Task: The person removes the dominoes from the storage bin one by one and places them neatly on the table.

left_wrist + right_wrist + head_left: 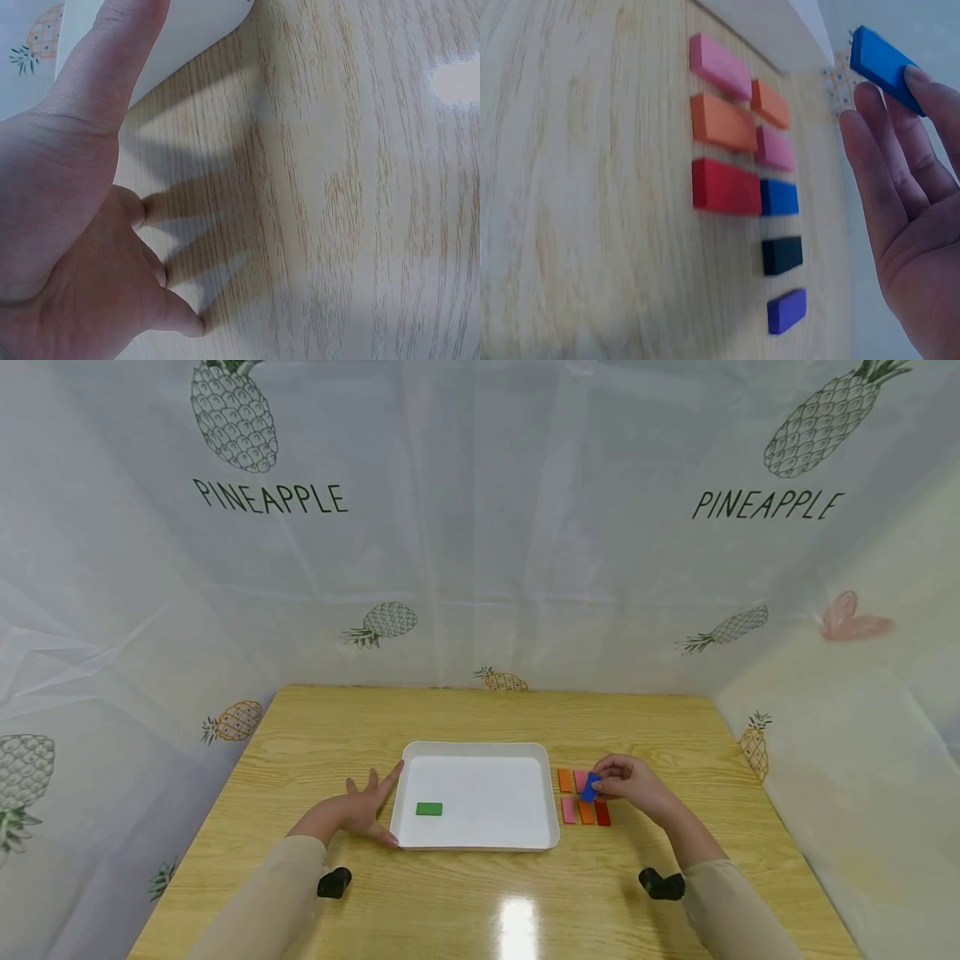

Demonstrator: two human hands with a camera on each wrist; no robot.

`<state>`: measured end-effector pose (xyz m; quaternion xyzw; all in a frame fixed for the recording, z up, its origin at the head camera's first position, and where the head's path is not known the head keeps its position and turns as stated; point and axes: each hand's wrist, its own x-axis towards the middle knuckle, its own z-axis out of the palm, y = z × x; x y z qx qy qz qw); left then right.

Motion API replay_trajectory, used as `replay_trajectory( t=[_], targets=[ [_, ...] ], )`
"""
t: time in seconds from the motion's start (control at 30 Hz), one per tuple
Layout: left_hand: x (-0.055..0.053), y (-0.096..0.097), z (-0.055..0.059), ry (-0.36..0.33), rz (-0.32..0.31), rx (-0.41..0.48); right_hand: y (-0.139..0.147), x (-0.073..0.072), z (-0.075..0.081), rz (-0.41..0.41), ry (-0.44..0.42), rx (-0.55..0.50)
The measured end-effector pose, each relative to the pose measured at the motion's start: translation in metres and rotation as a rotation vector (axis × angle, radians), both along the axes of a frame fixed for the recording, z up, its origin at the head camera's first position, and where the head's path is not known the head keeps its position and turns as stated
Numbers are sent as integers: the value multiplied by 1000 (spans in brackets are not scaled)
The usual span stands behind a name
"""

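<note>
With thumb and fingertips, my right hand pinches a blue rectangular block, raised above the table to the right of the white tray. The right wrist view shows that same blue block held at one end. A green block lies flat in the tray's left part. My left hand is spread at the tray's left side, thumb by the near corner and index finger by the far left edge. In the left wrist view the left hand holds nothing.
Beside the tray's right edge lie two rows of blocks: pink, orange and red in one; orange, pink, another blue, black and purple in the other. A printed curtain surrounds the wooden table.
</note>
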<state>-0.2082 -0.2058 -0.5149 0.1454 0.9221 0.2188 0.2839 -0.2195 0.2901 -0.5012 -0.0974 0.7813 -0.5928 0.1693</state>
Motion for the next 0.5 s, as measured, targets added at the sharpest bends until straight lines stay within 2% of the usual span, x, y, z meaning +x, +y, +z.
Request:
replay_trajectory(
  t=[0.3, 0.5],
  targets=[
    [1, 2, 5, -7, -1, -11, 20, 4, -13, -29, -7, 3],
    [2, 2, 6, -3, -3, 1, 28, 9, -22, -79, -24, 32]
  ],
)
